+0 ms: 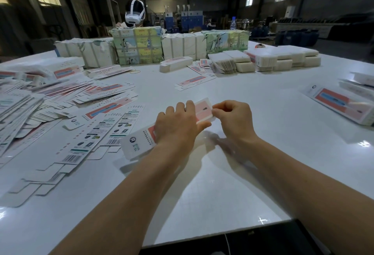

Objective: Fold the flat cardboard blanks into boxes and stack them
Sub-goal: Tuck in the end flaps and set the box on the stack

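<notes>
Head view: left hand gripping half-formed box, right hand pinching far flap; likely to crease crooked if pinch slips

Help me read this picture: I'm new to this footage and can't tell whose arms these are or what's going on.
There is one view, from a camera worn on a person's head, looking down at their own bare arms. No machine is involved. The left hand grips a partly folded cardboard box, while the right hand pinches its end flap. They work over a white table. To the left lies a spread pile of flat blanks; wrapped bundles stand at the far edge, and a stack of folded boxes lies at right.
</notes>
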Motion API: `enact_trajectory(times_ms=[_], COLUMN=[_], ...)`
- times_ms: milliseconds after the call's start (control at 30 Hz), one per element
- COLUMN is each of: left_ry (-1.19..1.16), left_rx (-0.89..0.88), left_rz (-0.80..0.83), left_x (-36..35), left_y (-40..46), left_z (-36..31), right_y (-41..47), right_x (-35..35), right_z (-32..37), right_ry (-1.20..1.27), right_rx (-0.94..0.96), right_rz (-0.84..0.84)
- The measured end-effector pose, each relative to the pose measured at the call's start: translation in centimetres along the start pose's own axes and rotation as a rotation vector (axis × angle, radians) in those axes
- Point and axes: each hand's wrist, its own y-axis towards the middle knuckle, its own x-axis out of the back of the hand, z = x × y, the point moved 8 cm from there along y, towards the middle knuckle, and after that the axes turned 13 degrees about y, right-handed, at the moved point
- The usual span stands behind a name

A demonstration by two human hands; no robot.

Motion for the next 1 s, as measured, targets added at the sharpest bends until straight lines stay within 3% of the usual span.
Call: enact_trajectory(times_ms=[233,567,700,767,933,1000], left_ry=[-0.013,-0.060,-0.085,-0.076,-0.037,-0.037], left_rx=[-0.052,-0.071,-0.099,-0.137,-0.239,-0.265], left_rz=[-0.039,-0.041,-0.021,-0.027,-0.055,-0.028], left_x=[1.0,0.8,0.3,0.4,0.5,0.2], left_y=[-0.1,-0.1,-0.2,-0.2,-0.3,-0.4], left_z=[-0.2,-0.2,0.5,0.3,-0.3,0.0], right_y=[-0.1,-0.2,-0.3,-0.4,-1.3,-1.5], right_x=[-0.7,-1.1,-2.0,-2.0,-3.9,-4.2], right_z=[-0.5,0.9,0.7,1.2,0.9,0.3], right_ry=[0.151,0.023,0.026,-0.058,-0.440,-0.456], right_rx=[-0.075,0.079,0.015,0.068,0.271,0.287], right_rz=[0.075,0.115,0.246,0.308,0.703,0.736])
